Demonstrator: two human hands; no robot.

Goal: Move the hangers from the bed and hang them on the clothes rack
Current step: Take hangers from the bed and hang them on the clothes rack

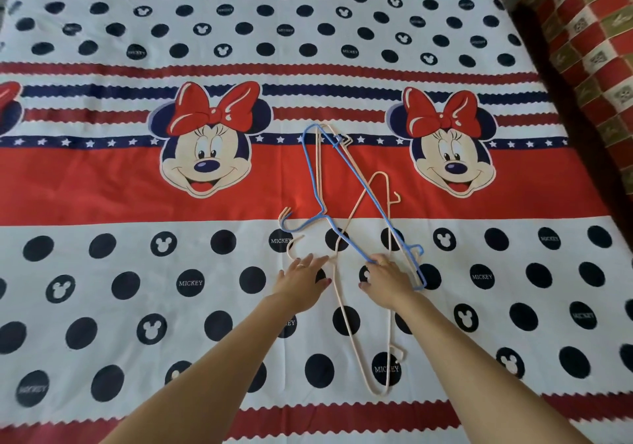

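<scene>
Blue hanger [356,183] overlaps the cream hangers [346,323] mid-bed [102,289]. My right hand [387,277] pinches its bar; left hand [303,277] lies flat at nine o'clock. I'd lift slowly, untangling hooks.

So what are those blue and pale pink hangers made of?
Blue hanger: thin, even rod with a smooth matte colour, probably plastic-coated wire, possibly plain plastic. Pale pink hangers: same slim build and finish, likely the same. The pictures can't settle it.

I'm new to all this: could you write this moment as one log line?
stage: reaching | left hand: open, by pale hanger | right hand: fingers at blue hanger, grip unclear | hangers: on bed | rack: unseen
</scene>
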